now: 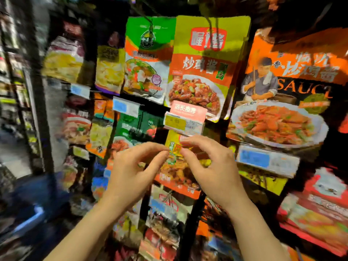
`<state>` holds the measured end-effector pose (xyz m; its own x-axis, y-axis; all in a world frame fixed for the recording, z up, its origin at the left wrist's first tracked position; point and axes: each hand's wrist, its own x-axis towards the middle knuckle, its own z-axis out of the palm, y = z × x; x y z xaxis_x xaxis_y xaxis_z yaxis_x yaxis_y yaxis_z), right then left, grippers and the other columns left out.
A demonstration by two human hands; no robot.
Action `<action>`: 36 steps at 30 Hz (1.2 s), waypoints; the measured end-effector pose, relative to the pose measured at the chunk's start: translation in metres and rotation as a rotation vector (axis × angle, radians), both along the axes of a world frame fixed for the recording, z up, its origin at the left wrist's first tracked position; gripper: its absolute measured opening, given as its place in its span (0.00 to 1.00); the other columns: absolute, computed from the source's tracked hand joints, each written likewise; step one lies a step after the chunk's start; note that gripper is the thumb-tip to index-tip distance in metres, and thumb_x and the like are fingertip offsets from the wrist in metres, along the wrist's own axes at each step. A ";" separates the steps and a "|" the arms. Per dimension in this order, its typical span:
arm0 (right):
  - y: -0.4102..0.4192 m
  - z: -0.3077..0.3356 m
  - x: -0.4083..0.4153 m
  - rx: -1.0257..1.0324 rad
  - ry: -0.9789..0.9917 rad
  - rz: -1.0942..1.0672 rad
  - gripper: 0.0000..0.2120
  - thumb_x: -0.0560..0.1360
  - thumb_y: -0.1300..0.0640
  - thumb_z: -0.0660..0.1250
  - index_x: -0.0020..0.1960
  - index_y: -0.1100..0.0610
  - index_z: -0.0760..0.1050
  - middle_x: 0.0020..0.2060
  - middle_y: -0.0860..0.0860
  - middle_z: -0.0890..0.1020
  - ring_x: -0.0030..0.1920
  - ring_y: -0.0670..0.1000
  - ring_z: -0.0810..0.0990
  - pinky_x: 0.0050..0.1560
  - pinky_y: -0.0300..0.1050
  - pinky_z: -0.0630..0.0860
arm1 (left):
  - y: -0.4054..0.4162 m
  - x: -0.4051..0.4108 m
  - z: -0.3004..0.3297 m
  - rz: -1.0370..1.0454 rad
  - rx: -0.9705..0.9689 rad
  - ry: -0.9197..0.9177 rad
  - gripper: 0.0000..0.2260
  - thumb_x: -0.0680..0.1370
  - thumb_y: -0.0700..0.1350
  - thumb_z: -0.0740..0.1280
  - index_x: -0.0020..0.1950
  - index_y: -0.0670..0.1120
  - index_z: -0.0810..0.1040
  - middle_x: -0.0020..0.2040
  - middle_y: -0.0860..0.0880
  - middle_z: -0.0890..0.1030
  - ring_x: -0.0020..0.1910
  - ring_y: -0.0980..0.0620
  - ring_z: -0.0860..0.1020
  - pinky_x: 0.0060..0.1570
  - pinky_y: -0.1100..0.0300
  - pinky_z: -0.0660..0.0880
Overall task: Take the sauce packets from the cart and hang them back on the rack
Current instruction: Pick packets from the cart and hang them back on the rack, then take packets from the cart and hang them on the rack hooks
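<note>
Both hands are raised in front of the rack of hanging sauce packets. My left hand and my right hand pinch the top of a yellow-and-orange sauce packet from either side, just below a pink and yellow price tag. The packet hangs in the middle column, under a larger yellow-green packet with a chicken dish on it. The hook itself is hidden behind the tag and my fingers. The image is blurred.
A green packet hangs at upper left and a large orange SAUCE packet at right. Blue price tags stick out on the hooks. A dark blue cart sits at lower left. More packets fill the rows below.
</note>
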<state>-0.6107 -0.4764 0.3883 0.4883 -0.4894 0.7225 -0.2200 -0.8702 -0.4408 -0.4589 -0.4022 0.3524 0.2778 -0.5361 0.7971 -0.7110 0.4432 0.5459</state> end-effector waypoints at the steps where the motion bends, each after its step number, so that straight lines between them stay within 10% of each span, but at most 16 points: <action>1: 0.006 -0.008 0.021 0.038 0.056 0.036 0.08 0.73 0.51 0.66 0.50 0.49 0.80 0.44 0.41 0.82 0.45 0.41 0.79 0.46 0.38 0.75 | 0.016 0.022 -0.012 0.057 0.016 0.013 0.07 0.74 0.52 0.64 0.44 0.53 0.80 0.43 0.61 0.81 0.40 0.65 0.79 0.40 0.73 0.71; 11: 0.107 -0.144 0.276 0.278 0.970 0.518 0.19 0.76 0.45 0.64 0.66 0.48 0.70 0.59 0.46 0.77 0.55 0.45 0.75 0.55 0.38 0.68 | 0.228 0.233 -0.196 0.534 0.624 0.308 0.08 0.74 0.48 0.70 0.38 0.61 0.77 0.40 0.69 0.79 0.40 0.67 0.77 0.39 0.72 0.70; 14: 0.145 -0.197 0.336 0.340 1.147 0.678 0.21 0.75 0.44 0.66 0.66 0.48 0.70 0.57 0.48 0.78 0.54 0.46 0.76 0.58 0.42 0.71 | 0.281 0.268 -0.236 0.619 0.725 0.492 0.03 0.71 0.60 0.68 0.37 0.65 0.77 0.41 0.70 0.78 0.41 0.65 0.78 0.45 0.64 0.75; 17: 0.176 -0.228 0.381 0.432 1.210 0.748 0.20 0.74 0.47 0.67 0.64 0.50 0.72 0.46 0.47 0.77 0.43 0.44 0.73 0.48 0.37 0.71 | 0.318 0.294 -0.259 0.676 0.714 0.602 0.05 0.69 0.58 0.67 0.39 0.71 0.76 0.39 0.70 0.79 0.41 0.65 0.78 0.46 0.66 0.75; 24: 0.191 -0.278 0.480 0.593 1.171 0.768 0.13 0.75 0.49 0.67 0.59 0.48 0.73 0.44 0.39 0.75 0.39 0.36 0.71 0.40 0.25 0.67 | 0.344 0.356 -0.279 0.999 0.737 0.512 0.10 0.70 0.45 0.67 0.49 0.44 0.82 0.46 0.51 0.80 0.47 0.47 0.78 0.45 0.68 0.67; 28: 0.180 -0.307 0.552 0.677 1.186 0.741 0.16 0.76 0.51 0.66 0.62 0.52 0.72 0.56 0.48 0.79 0.52 0.44 0.77 0.55 0.39 0.75 | 0.339 0.416 -0.308 1.290 0.842 0.270 0.20 0.71 0.50 0.66 0.61 0.46 0.77 0.64 0.38 0.73 0.66 0.37 0.65 0.63 0.43 0.63; 33: 0.159 -0.362 0.652 0.640 1.332 0.754 0.20 0.77 0.49 0.65 0.67 0.54 0.69 0.39 0.44 0.74 0.37 0.44 0.75 0.30 0.30 0.67 | 0.324 0.512 -0.333 1.462 1.173 0.367 0.36 0.72 0.57 0.68 0.75 0.54 0.55 0.77 0.42 0.52 0.75 0.42 0.46 0.70 0.39 0.44; 36: 0.147 -0.401 0.703 0.614 1.437 0.753 0.25 0.75 0.47 0.66 0.69 0.52 0.66 0.57 0.42 0.71 0.59 0.46 0.73 0.51 0.35 0.70 | 0.324 0.537 -0.343 1.494 1.301 0.398 0.36 0.71 0.56 0.70 0.75 0.53 0.58 0.77 0.42 0.51 0.75 0.41 0.49 0.71 0.39 0.49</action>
<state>0.0921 -0.3294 -0.0125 0.7539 0.1145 -0.6470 -0.3595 -0.7523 -0.5520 0.0783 -0.0784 0.0098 0.9897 0.1432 -0.0036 0.1415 -0.9734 0.1805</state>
